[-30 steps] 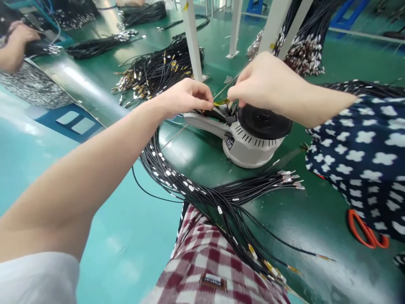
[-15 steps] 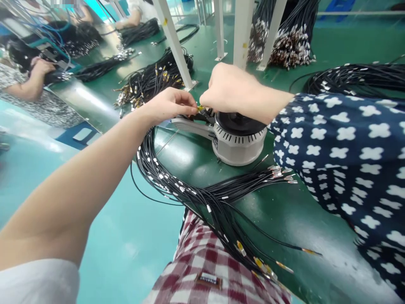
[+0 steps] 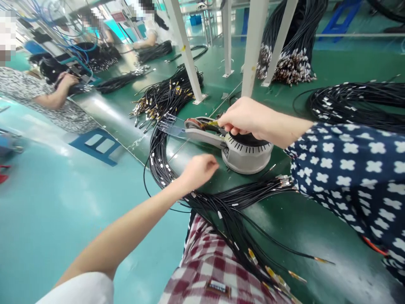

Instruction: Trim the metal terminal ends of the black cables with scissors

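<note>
My right hand point(image 3: 242, 117), in a navy sleeve with white crosses, pinches a small yellow strip point(image 3: 214, 123) above a pale round dispenser point(image 3: 247, 158) with a dark top. The strip lies close over the dispenser's long arm point(image 3: 202, 134), which has an amber end. Lower and to the left, my left hand point(image 3: 201, 171) is closed with curled fingers, apart from the dispenser; what it holds, if anything, is hidden. Just under it runs a thick bundle of black cables point(image 3: 224, 200) with white tags, some ends wrapped in yellow, draped over the table edge and a plaid cloth on my lap.
More cable bundles lie on the green table point(image 3: 332, 202): one with yellow ends point(image 3: 167, 99), one coiled at the right point(image 3: 351, 101). White posts point(image 3: 186, 55) stand behind the dispenser. A co-worker's hand point(image 3: 66, 80) works at the left, by a blue stool point(image 3: 98, 145).
My left hand has left the yellow strip and dropped down toward me, over the cables. My right hand keeps hold of the strip by the dispenser. The whole view has shifted a little.
</note>
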The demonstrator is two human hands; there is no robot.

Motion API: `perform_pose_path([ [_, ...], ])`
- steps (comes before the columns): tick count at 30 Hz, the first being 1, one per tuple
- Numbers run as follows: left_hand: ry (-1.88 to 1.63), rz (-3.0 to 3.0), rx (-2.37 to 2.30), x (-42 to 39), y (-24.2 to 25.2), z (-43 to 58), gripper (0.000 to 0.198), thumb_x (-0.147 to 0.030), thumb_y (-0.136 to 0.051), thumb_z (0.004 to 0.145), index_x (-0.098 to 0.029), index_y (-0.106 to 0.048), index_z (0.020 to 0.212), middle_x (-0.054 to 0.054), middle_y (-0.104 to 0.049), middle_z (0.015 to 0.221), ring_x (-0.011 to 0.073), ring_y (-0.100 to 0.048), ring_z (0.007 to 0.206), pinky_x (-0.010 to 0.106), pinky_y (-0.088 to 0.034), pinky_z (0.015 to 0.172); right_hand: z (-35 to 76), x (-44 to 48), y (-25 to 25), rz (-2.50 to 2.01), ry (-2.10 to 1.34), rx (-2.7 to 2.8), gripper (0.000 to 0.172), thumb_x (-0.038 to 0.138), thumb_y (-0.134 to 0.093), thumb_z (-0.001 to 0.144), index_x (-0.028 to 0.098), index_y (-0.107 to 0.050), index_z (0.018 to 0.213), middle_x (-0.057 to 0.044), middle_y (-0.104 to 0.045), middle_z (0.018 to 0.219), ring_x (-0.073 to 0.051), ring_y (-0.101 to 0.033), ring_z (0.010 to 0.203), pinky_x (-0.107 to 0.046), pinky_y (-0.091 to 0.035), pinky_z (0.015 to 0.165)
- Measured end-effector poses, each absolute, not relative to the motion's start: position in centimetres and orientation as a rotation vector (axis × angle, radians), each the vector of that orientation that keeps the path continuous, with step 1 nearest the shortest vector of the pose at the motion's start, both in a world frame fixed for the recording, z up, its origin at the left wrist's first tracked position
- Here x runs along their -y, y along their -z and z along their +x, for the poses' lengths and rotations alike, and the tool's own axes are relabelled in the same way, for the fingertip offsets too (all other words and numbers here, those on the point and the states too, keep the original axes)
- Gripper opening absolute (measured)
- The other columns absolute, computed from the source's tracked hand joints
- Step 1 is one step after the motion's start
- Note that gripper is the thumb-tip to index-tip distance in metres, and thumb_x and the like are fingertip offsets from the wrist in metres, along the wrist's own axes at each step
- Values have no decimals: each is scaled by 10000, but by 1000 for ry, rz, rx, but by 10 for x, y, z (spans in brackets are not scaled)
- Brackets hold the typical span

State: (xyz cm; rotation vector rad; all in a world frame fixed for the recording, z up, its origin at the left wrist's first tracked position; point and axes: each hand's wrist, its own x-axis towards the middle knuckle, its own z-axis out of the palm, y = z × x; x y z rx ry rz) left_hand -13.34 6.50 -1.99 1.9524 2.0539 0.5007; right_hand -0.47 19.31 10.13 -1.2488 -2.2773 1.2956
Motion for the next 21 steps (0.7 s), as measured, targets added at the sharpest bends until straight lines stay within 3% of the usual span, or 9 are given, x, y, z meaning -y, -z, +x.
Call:
perform_pose_path([
  [4, -290, 1938, -2093, -64, 35, -103, 231, -383, -588, 905, -176, -639, 814, 84, -723, 812, 237, -686, 760, 315, -514, 661, 2, -181, -93, -1169, -1070, 2410, 173, 190, -598, 746, 167, -633, 578, -32, -628, 517, -128, -569, 481, -215, -412, 454],
  [9, -172, 1980, -2113, -73, 33, -86, 217, -263, -465, 967, -155, -641, 904, 132, -737, 916, 258, -712, 870, 348, -539, 763, 8, -183, -88, -1228, -1024, 2403, 162, 220, -592, 743, 174, -645, 597, -24, -678, 543, -116, -590, 457, -190, -412, 437],
  [13, -165, 2007, -2105, -72, 36, -83, 258, -228, -400, 984, -149, -644, 949, 138, -739, 956, 259, -711, 912, 362, -544, 807, 8, -194, -90, -1310, -1008, 2440, 181, 273, -622, 727, 174, -665, 582, -5, -621, 457, -107, -539, 422, -192, -385, 422],
  [21, -222, 2055, -2014, -73, 37, -84, 226, -218, -451, 949, -144, -664, 941, 129, -742, 939, 256, -712, 898, 373, -543, 827, 5, -186, -100, -1398, -837, 2586, 167, 288, -609, 741, 187, -691, 635, -6, -630, 470, -124, -542, 432, -212, -400, 425],
])
